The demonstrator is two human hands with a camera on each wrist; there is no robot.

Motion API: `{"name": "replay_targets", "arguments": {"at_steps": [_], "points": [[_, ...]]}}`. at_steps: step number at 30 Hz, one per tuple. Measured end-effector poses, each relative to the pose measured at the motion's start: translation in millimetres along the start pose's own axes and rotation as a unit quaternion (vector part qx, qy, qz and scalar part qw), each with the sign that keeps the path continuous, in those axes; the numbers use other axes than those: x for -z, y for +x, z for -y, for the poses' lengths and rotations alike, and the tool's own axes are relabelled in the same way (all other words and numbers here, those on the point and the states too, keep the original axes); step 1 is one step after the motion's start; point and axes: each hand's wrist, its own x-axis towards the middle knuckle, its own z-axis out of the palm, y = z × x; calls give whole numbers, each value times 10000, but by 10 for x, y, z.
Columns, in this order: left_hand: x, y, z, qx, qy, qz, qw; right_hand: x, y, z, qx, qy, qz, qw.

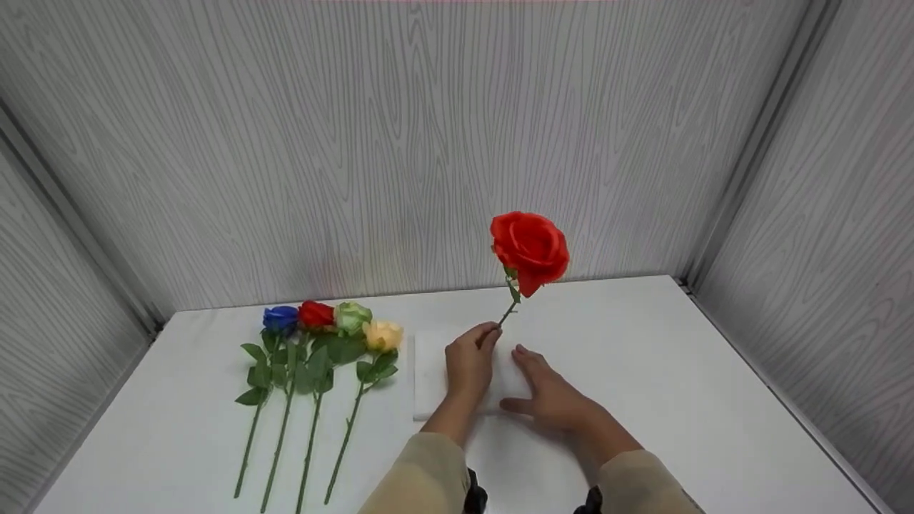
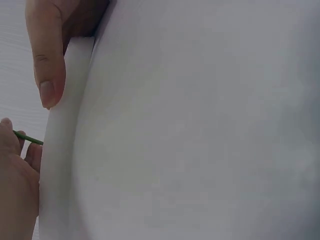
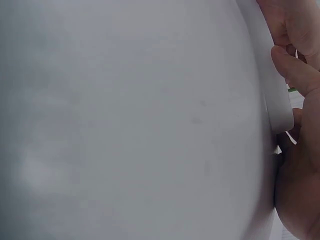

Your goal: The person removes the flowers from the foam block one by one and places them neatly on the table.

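My left hand pinches the thin green stem of a large red rose over a white slab. The bloom leans up and to the right, and the hand hides the stem's lower end. A short bit of stem shows between the fingers in the left wrist view. At the slab's right part rests my right hand, fingers spread, with its thumb at the front edge. The slab's front edge runs along the side of the left wrist view.
Several roses lie side by side at left: blue, red, pale green and yellow-orange, stems toward me. They lie on a white table. Grey wood-grained panels stand behind it and along both sides.
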Motion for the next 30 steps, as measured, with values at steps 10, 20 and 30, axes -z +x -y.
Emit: {"name": "replay_targets", "arguments": {"at_steps": [10, 20, 30], "points": [[-8, -98, 48, -323, 22, -242, 9992, -38, -9, -48, 349, -3, 46, 9994], [111, -163, -135, -328, -66, -64, 9994, -15, -2, -61, 350, 58, -27, 9994], [333, -242, -224, -489, -93, -14, 9988, -14, 20, -38, 11, -6, 18, 10000]]}}
